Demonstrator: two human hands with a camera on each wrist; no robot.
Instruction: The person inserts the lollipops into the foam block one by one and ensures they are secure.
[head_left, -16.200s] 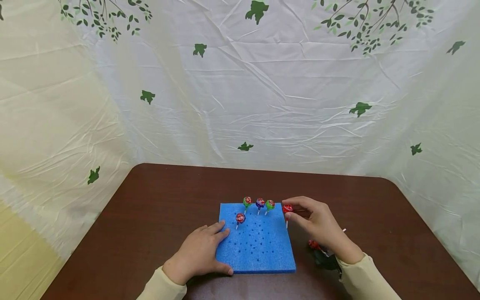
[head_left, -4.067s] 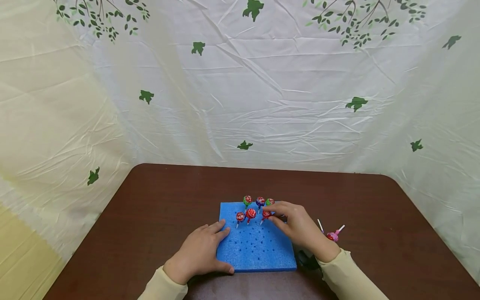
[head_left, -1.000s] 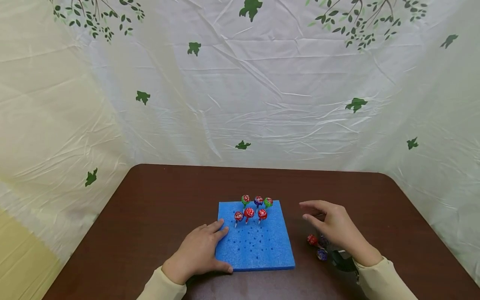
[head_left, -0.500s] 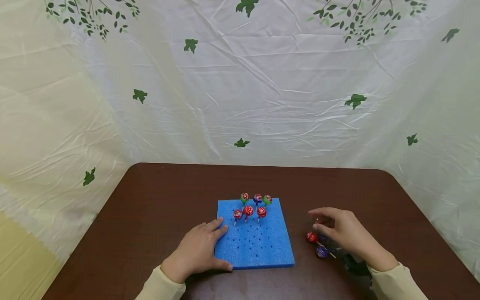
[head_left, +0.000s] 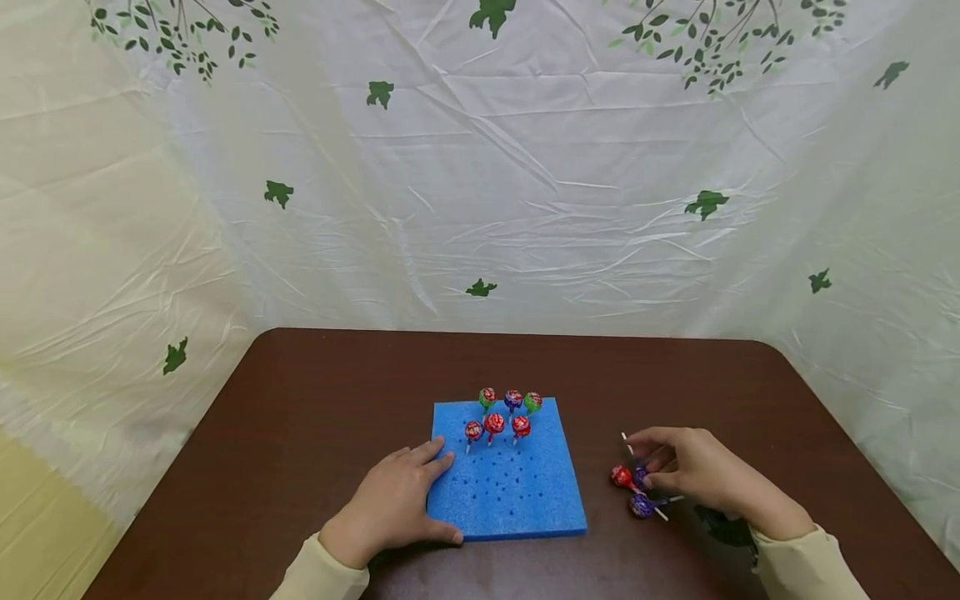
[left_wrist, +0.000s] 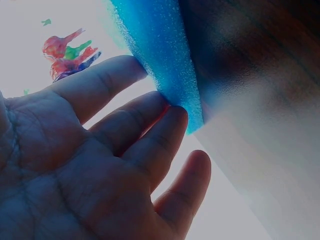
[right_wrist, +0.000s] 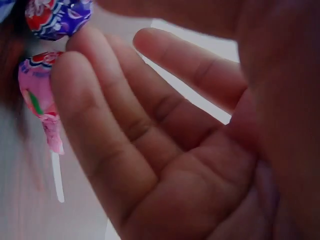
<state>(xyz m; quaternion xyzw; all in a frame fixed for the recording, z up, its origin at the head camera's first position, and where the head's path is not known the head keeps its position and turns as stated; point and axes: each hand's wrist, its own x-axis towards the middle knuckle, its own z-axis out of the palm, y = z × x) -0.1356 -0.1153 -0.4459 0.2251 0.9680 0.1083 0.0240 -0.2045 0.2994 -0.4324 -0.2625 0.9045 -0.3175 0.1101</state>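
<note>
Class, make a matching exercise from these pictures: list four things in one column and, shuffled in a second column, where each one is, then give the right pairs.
Things
1. left hand
2. right hand
3. six upright lollipops
4. foam board

Places
A. stuck in the board's far rows
B. flat on the brown table
C. at the loose lollipops on the table
D. on the board's near left corner

Pairs: 1-D, 2-C, 3-A, 4-B

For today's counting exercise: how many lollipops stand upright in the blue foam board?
6. Back row: green-wrapped, purple, green. Front row: three red ones. None seems hidden; others lie loose on the table by the right hand.
</note>
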